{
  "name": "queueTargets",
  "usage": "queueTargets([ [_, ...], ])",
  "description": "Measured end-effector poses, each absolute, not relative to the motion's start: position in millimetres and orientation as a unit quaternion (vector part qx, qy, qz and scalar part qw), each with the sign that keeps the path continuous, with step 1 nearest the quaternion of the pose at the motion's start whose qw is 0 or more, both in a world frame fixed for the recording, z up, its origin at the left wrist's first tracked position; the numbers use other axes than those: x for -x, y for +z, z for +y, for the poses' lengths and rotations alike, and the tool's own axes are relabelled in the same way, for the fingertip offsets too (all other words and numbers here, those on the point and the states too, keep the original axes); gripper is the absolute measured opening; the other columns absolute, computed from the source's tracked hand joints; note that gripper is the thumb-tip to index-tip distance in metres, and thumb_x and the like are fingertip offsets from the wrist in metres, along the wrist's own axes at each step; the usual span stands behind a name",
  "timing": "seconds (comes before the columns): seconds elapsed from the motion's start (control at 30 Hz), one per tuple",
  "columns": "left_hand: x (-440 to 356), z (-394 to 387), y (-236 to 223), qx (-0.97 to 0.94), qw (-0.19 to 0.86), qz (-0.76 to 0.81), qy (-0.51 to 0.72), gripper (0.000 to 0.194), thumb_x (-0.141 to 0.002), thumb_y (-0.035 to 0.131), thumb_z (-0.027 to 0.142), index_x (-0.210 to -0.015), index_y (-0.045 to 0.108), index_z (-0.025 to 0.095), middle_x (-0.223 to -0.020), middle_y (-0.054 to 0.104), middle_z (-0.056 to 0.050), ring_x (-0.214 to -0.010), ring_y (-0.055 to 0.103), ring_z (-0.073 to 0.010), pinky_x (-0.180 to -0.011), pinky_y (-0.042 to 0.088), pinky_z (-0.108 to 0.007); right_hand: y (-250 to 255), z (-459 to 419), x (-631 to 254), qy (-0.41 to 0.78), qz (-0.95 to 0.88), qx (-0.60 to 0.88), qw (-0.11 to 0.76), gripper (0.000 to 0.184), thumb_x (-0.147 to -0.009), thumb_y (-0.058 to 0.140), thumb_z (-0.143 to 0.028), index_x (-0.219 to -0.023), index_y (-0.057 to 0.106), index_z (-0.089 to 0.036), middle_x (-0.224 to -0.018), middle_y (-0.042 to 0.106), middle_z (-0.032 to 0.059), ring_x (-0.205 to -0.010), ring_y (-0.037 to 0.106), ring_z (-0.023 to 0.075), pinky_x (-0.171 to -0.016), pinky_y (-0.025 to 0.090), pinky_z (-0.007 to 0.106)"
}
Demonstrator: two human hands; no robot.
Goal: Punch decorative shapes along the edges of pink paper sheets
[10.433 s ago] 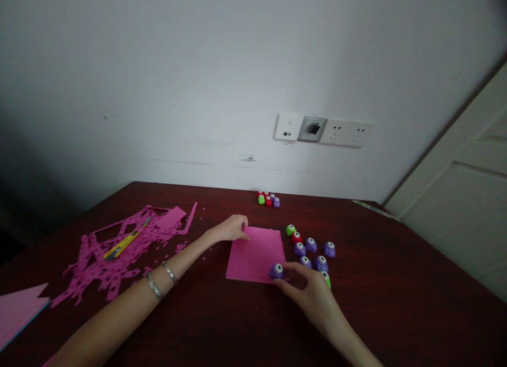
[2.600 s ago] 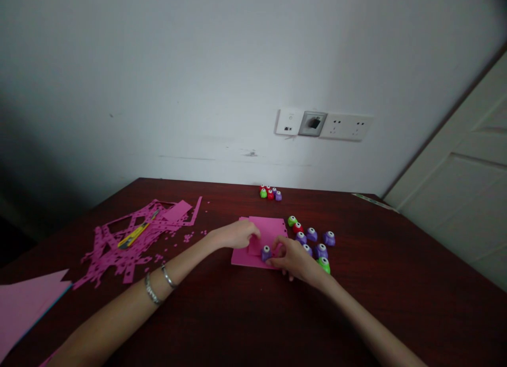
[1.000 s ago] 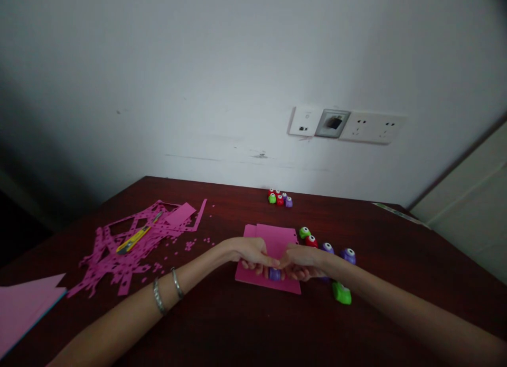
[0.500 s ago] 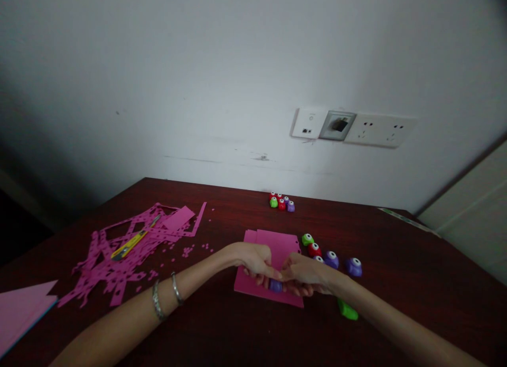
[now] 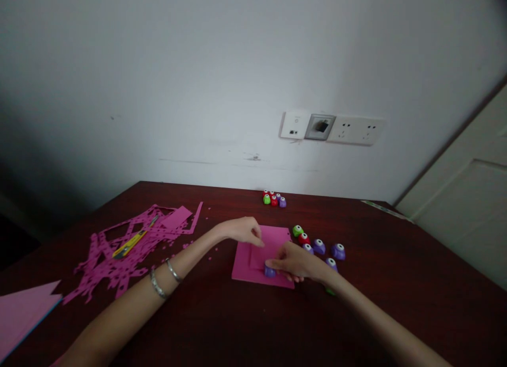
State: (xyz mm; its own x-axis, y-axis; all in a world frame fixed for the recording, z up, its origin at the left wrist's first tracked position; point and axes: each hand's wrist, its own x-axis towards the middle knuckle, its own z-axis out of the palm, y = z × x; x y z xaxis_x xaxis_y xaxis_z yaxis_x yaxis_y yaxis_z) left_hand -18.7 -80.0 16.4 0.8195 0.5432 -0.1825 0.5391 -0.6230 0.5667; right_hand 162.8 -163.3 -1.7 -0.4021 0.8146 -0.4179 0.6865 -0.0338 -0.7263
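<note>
My right hand (image 5: 295, 260) is closed around a purple craft punch (image 5: 270, 271), low over a stack of pink paper (image 5: 242, 271). A smaller pink sheet (image 5: 259, 257) lies over the stack, its lower edge meeting the punch. At that sheet's upper left, my left hand (image 5: 243, 231) has its fingers curled and seems to pinch the sheet; the fingertips are partly hidden. Right of the stack are more punches: a green one (image 5: 298, 231), a red one (image 5: 303, 239) and several purple ones (image 5: 338, 251). One purple punch (image 5: 331, 263) is partly covered by my right wrist.
On the left, a yellow utility knife (image 5: 130, 244) rests on a heap of punched pink scraps (image 5: 105, 269). Pink sheets (image 5: 24, 314) lie at the near left corner. Several small punches (image 5: 274, 200) stand at the back near the wall, which bears sockets (image 5: 354, 130).
My hands have come apart: the left moved up and away from the punch, while the right keeps hold of it. The whole view has shifted slightly.
</note>
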Motion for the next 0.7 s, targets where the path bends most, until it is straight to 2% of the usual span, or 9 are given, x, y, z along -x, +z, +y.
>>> queueTargets([
  [0.1,22.6,-76.3,11.5,-0.908,0.256,0.33,0.009,0.017,-0.067,0.059,0.022,-0.079,0.068,0.014,-0.075,0.066,-0.003,-0.067,0.057,-0.0132,-0.061,0.039,-0.022,-4.3,-165.9,-159.3,0.412,-0.699,0.58,0.075,0.036,-0.078,0.052,-0.039,-0.051,0.053,-0.015,-0.038,0.045,-0.0038,-0.031,0.038,0.006,-0.032,0.026,0.018],
  [0.27,17.5,-84.9,1.3,-0.895,0.17,0.408,-0.055,0.038,-0.058,0.07,0.04,-0.086,0.064,0.016,-0.084,0.064,-0.008,-0.072,0.057,-0.0204,-0.056,0.04,-0.027,-7.2,-175.1,-149.9,0.243,-0.74,0.62,0.095,0.031,-0.075,0.057,-0.037,-0.054,0.057,-0.014,-0.047,0.053,0.0002,-0.043,0.044,0.0082,-0.039,0.025,0.021],
  [0.33,16.8,-84.6,-2.4,-0.893,0.182,0.407,-0.057,0.041,-0.057,0.071,0.042,-0.087,0.062,0.016,-0.084,0.064,-0.006,-0.071,0.057,-0.0193,-0.057,0.039,-0.026,-6.9,-182.4,-145.8,0.19,-0.745,0.632,0.093,0.035,-0.075,0.057,-0.044,-0.055,0.057,-0.015,-0.051,0.056,0.0017,-0.048,0.047,0.0099,-0.042,0.025,0.022],
  [0.47,19.3,-78.3,-9.0,-0.902,0.222,0.368,-0.049,0.042,-0.06,0.071,0.042,-0.091,0.06,0.016,-0.083,0.062,-0.004,-0.073,0.055,-0.0171,-0.06,0.039,-0.025,-9.8,-198.4,-139.1,0.145,-0.736,0.659,0.064,0.052,-0.076,0.044,-0.064,-0.058,0.057,-0.017,-0.058,0.061,0.0064,-0.054,0.055,0.0164,-0.046,0.03,0.025],
  [0.6,22.5,-76.1,-14.3,-0.902,0.226,0.365,-0.047,0.043,-0.06,0.071,0.043,-0.092,0.058,0.017,-0.086,0.061,-0.003,-0.075,0.055,-0.0177,-0.062,0.038,-0.025,-15.4,-207.9,-134.3,0.126,-0.736,0.664,0.041,0.045,-0.081,0.042,-0.054,-0.067,0.062,-0.016,-0.07,0.065,0.01,-0.067,0.062,0.023,-0.052,0.037,0.026],
  [0.7,24.8,-77.7,-16.8,-0.902,0.235,0.361,-0.04,0.045,-0.061,0.069,0.044,-0.094,0.057,0.017,-0.089,0.06,-0.003,-0.078,0.054,-0.0181,-0.063,0.038,-0.025,-16.7,-211.2,-131.6,0.109,-0.733,0.67,0.042,0.038,-0.082,0.043,-0.046,-0.076,0.064,-0.015,-0.077,0.067,0.0115,-0.073,0.064,0.024,-0.058,0.041,0.027],
])
